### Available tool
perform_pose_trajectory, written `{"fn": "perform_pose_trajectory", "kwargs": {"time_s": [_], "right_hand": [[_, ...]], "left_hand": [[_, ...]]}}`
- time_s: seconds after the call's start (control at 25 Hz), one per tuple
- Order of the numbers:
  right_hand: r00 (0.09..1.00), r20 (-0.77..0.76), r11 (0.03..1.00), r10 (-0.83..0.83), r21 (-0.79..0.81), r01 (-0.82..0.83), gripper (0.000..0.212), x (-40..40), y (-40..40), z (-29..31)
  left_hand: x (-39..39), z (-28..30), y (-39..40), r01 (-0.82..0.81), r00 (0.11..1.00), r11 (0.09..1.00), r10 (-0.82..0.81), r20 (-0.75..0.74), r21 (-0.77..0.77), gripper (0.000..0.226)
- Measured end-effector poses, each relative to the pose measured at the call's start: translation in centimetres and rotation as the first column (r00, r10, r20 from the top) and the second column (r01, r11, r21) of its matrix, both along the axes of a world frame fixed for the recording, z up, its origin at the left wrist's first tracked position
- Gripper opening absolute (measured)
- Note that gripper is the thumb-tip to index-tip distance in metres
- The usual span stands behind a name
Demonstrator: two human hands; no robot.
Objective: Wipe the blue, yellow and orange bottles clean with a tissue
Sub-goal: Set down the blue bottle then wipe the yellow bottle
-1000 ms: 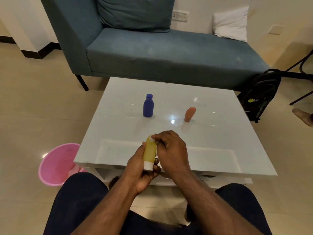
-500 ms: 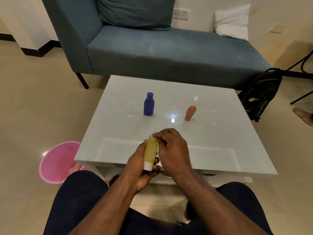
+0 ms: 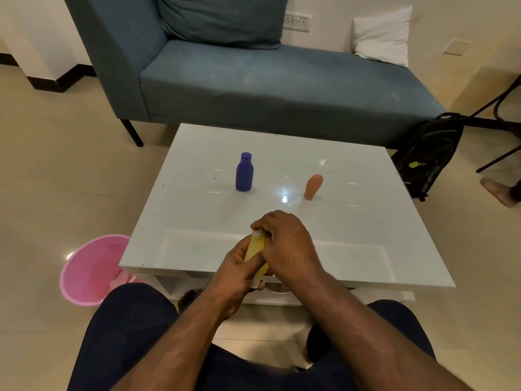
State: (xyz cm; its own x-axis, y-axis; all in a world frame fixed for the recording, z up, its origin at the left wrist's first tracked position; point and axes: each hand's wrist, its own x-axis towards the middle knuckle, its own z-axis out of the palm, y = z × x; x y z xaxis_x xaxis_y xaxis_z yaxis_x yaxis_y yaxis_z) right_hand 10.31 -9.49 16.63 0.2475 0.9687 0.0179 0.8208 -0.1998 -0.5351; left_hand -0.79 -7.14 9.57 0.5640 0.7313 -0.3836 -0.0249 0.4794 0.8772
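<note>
- Yellow bottle (image 3: 255, 249) is sitting gripped in the left hand (image 3: 236, 270) over the counter (image 3: 352, 235) near edge.
- Right hand (image 3: 287, 241) is pinching a white tissue (image 3: 256, 233) (barely showing) against its top.
- Blue bottle (image 3: 244, 172) and orange bottle (image 3: 313, 186) are standing farther back, well apart.

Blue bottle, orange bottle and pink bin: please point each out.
blue bottle (image 3: 244, 176), head view, middle of its body.
orange bottle (image 3: 313, 187), head view, middle of its body.
pink bin (image 3: 74, 258), head view, left part of its rim.
</note>
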Motion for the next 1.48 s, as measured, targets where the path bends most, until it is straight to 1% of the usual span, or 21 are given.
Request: {"fn": "perform_pose_trajectory", "kwargs": {"time_s": [0.08, 0.12, 0.24, 0.28, 0.32, 0.4, 0.44, 0.48, 0.52, 0.56, 0.6, 0.64, 0.72, 0.8, 0.92, 1.12, 1.28, 1.4, 1.48], "right_hand": [[0.996, 0.048, 0.997, 0.079, -0.011, -0.078, 0.036, 0.2, -0.1, -0.2], [0.995, 0.046, 0.996, 0.087, 0.001, -0.087, 0.037, 0.4, -0.2, -0.4], [0.999, -0.018, 0.999, -0.045, 0.018, 0.045, 0.034, 1.4, 0.4, -0.9], [0.998, -0.012, 0.998, -0.057, 0.004, 0.057, 0.034, 1.3, 0.5, -1.0], [1.000, 0.023, 1.000, -0.021, -0.005, 0.021, 0.035, 1.1, 0.4, -1.2], [0.982, 0.141, 0.992, 0.123, -0.012, -0.123, 0.038, 0.5, -0.3, -1.5], [0.971, 0.171, 0.986, 0.164, 0.008, -0.168, 0.038, 0.5, -0.5, -1.8], [0.973, 0.169, 0.986, 0.160, 0.013, -0.165, 0.038, 0.8, -0.4, -2.0], [0.983, 0.138, 0.992, 0.122, 0.006, -0.124, 0.038, 1.1, -0.1, -2.0], [0.992, 0.103, 0.998, 0.068, 0.001, -0.068, 0.037, 1.4, 0.2, -2.0], [0.996, 0.086, 1.000, 0.029, 0.000, -0.030, 0.036, 1.6, 0.5, -2.0], [0.996, 0.090, 1.000, 0.024, 0.002, -0.024, 0.035, 1.4, 0.7, -1.9], [0.990, 0.121, 0.997, 0.077, 0.015, -0.079, 0.036, 0.8, 0.3, -1.7], [0.975, 0.160, 0.987, 0.155, 0.020, -0.160, 0.036, -0.2, -0.8, -1.8], [0.952, 0.246, 0.979, 0.184, 0.041, -0.200, 0.034, -0.8, -1.7, -2.8], [0.966, 0.213, 0.981, 0.147, 0.093, -0.170, 0.034, -0.9, -2.0, -3.6], [0.950, 0.267, 0.975, 0.158, 0.108, -0.193, 0.034, -1.7, -2.9, -4.1], [0.950, 0.258, 0.970, 0.176, 0.120, -0.212, 0.034, -1.4, -3.1, -4.3], [0.965, 0.219, 0.976, 0.145, 0.129, -0.176, 0.035, -0.7, -2.2, -3.8]], "left_hand": [[0.0, -0.3, 0.0, -0.003, 0.999, 0.996, 0.007, -0.039, 0.085, 0.022], [0.0, -0.5, 0.0, -0.013, 0.998, 0.993, 0.020, -0.056, 0.119, 0.022], [0.2, -0.5, 0.2, -0.026, 0.994, 0.981, 0.047, -0.102, 0.192, 0.024], [0.3, -0.6, 0.1, -0.030, 0.991, 0.980, 0.054, -0.118, 0.196, 0.025], [0.3, -0.7, 0.0, -0.029, 0.992, 0.980, 0.053, -0.117, 0.197, 0.024], [0.3, -0.7, -0.1, -0.027, 0.994, 0.980, 0.047, -0.100, 0.196, 0.023], [0.3, -0.9, 0.0, -0.016, 0.995, 0.982, 0.035, -0.094, 0.190, 0.025], [0.2, -1.1, 0.1, -0.007, 0.995, 0.984, 0.025, -0.100, 0.180, 0.027], [0.3, -1.1, 0.1, 0.000, 0.995, 0.988, 0.017, -0.103, 0.155, 0.028], [0.3, -1.0, 0.1, -0.008, 0.996, 0.996, 0.016, -0.082, 0.094, 0.029], [0.4, -0.8, 0.1, -0.035, 0.999, 0.999, 0.035, -0.036, -0.008, 0.028], [0.3, -0.5, 0.1, -0.065, 0.997, 0.990, 0.068, 0.024, -0.126, 0.030], [0.0, -0.3, 0.3, -0.097, 0.980, 0.943, 0.146, 0.135, -0.319, 0.041], [-0.3, -0.2, 0.4, -0.092, 0.963, 0.911, 0.184, 0.196, -0.401, 0.045], [-0.4, -0.1, 0.4, -0.079, 0.951, 0.897, 0.198, 0.237, -0.434, 0.046], [-0.2, -0.1, 0.2, -0.093, 0.943, 0.872, 0.231, 0.237, -0.480, 0.052], [-0.1, 0.3, 0.3, -0.122, 0.932, 0.884, 0.258, 0.254, -0.450, 0.044], [0.0, 0.4, 0.4, -0.147, 0.931, 0.885, 0.274, 0.240, -0.441, 0.042], [0.2, 0.1, 0.3, -0.161, 0.937, 0.902, 0.267, 0.225, -0.400, 0.040]]}}
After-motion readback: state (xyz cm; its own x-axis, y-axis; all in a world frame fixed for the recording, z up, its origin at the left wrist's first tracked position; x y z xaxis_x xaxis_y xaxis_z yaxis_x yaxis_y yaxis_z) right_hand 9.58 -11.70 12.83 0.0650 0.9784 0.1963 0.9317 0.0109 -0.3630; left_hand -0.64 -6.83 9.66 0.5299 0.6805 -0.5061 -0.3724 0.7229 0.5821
